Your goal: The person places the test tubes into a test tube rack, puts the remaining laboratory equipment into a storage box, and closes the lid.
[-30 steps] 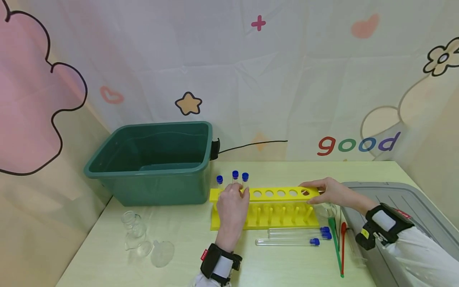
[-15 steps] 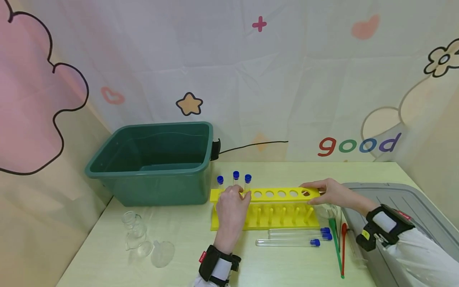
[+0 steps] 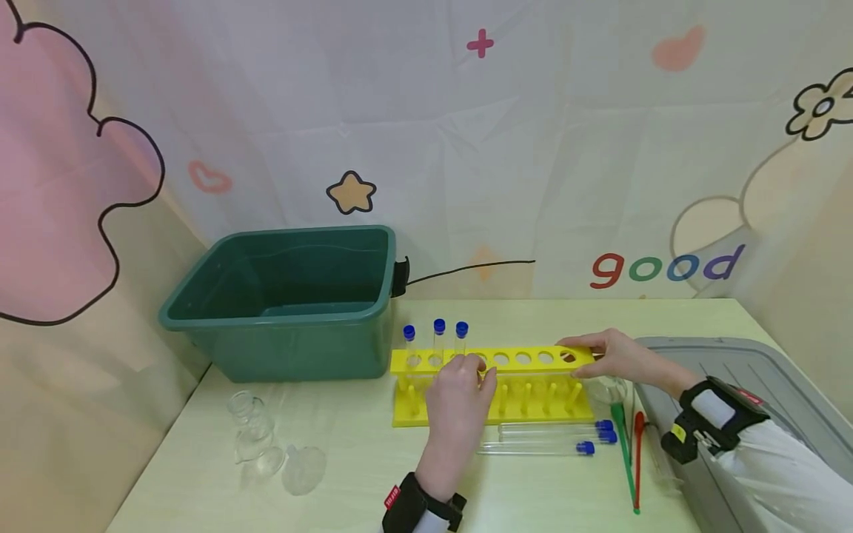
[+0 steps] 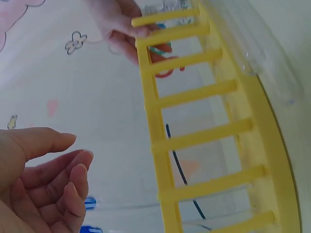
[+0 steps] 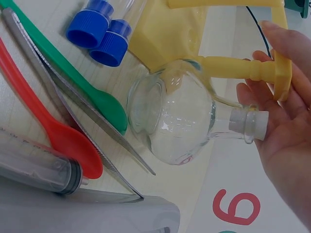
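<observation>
A yellow test tube rack (image 3: 413, 419) stands on the table, with three blue-capped test tubes (image 3: 439, 337) upright in its left holes. My left hand (image 3: 460, 403) is at the front of the rack, just right of these tubes. In the left wrist view its fingers (image 4: 73, 191) are loosely bent, with nothing between them and the thumb. My right hand (image 3: 616, 360) grips the rack's right end, thumb and fingers on either side of the top bar. More capped test tubes (image 3: 533, 448) lie in front of the rack. Next to the right hand is a stoppered round glass flask (image 5: 180, 116).
A green bin (image 3: 280, 348) stands at the back left. Clear glassware (image 3: 252, 426) sits at the left. On the right are a green spoon (image 5: 109, 109), a red spoon (image 5: 77, 150), tweezers (image 5: 87, 109), a syringe (image 5: 39, 162) and a grey lid or tray (image 3: 713, 363).
My left hand has let go of the third upright test tube and moved right and slightly toward me along the rack. My right hand has stayed on the rack's end.
</observation>
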Demonstrator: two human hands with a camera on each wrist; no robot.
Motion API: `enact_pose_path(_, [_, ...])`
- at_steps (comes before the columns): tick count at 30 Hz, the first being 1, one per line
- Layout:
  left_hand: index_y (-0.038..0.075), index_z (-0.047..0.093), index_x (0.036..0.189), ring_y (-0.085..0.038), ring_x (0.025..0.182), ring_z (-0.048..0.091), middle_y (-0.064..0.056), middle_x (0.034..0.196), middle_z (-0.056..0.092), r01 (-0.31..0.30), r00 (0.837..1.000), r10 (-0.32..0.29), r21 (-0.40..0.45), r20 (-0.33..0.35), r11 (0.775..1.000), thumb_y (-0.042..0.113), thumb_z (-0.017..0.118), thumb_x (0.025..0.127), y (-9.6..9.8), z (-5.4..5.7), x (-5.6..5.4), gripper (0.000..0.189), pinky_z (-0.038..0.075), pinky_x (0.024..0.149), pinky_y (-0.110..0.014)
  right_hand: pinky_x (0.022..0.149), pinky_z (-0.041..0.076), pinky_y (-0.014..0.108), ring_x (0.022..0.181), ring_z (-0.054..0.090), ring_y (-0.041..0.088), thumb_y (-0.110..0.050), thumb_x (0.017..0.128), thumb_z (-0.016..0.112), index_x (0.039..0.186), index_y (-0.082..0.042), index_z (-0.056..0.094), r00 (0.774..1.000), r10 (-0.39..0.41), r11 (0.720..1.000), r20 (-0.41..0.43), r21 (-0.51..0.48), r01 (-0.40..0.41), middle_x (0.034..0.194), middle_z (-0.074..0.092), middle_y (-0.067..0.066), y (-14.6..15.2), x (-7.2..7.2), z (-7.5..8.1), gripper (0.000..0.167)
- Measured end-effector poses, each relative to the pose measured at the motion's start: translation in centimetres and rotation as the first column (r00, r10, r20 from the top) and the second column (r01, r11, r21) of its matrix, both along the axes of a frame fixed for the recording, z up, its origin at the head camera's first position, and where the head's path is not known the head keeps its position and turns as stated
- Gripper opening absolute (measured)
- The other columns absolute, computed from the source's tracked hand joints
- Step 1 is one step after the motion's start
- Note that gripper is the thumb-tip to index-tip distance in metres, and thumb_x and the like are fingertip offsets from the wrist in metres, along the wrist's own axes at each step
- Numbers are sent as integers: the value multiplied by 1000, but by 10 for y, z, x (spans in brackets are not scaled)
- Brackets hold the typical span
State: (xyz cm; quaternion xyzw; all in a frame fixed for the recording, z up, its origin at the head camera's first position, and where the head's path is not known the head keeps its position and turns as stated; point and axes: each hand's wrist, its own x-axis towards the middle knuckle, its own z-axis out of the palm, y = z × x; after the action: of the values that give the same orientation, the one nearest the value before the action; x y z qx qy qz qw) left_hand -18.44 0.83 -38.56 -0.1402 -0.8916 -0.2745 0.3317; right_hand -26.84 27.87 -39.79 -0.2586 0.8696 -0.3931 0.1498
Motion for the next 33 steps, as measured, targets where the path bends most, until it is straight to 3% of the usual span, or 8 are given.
enact_pose_path(4, [9,65,71,-7,54,51,3,65,56,84,990,-99,-141,-99,986,13,76,72,13,-8,5,11,37,45,-13,76,47,32,102,53,34,-19,80,69,127,6,47,1000,-6,1000,-16,11,7,110,58,20,-1,-1,-1,57])
enact_pose_path(7, [11,66,73,-7,58,50,4,67,55,165,977,-193,-259,-86,952,15,74,73,26,-14,11,9,37,48,-12,77,47,33,101,53,33,-19,80,69,126,6,48,999,-26,999,-29,24,27,110,58,19,-1,0,-1,56])
enact_pose_path(9, [12,67,74,-6,59,50,5,68,55,222,966,-253,-339,-50,914,16,73,74,35,-18,15,8,37,49,-12,76,47,33,99,54,32,-19,80,70,126,5,49,999,-41,999,-28,25,41,110,58,19,-2,1,-1,56])
enact_pose_path(12, [14,67,78,-4,59,48,6,69,54,298,948,-317,-467,40,833,19,70,78,45,-22,20,6,35,47,-11,76,46,33,98,54,30,-20,79,71,125,4,50,998,-53,998,-27,19,53,110,58,18,-2,1,-1,56])
enact_pose_path(15, [16,67,83,-2,59,47,8,70,53,360,929,-345,-556,137,749,21,69,80,53,-26,23,6,33,45,-11,76,46,33,98,54,30,-20,79,71,125,4,50,998,-50,999,-34,15,50,110,58,18,-2,0,-2,56])
enact_pose_path(17, [18,67,85,-1,58,46,9,71,53,381,922,-343,-589,182,713,22,69,80,57,-28,24,7,33,44,-11,77,46,34,99,54,30,-20,79,71,125,3,50,998,-47,999,-38,16,48,110,58,18,-1,0,-3,56])
enact_pose_path(24, [20,66,83,-1,58,46,9,72,53,363,930,-311,-620,195,696,21,71,78,67,-38,23,7,33,43,-14,76,46,32,99,54,30,-20,79,70,125,3,50,998,-35,999,-54,23,36,111,58,19,-1,-2,-4,56])
enact_pose_path(33, [20,67,85,-1,63,50,9,74,54,386,922,-313,-615,228,688,23,71,78,75,-47,20,9,36,46,-14,74,46,29,98,54,29,-19,79,71,125,4,51,998,-33,999,-52,8,33,113,57,20,0,0,-4,55])
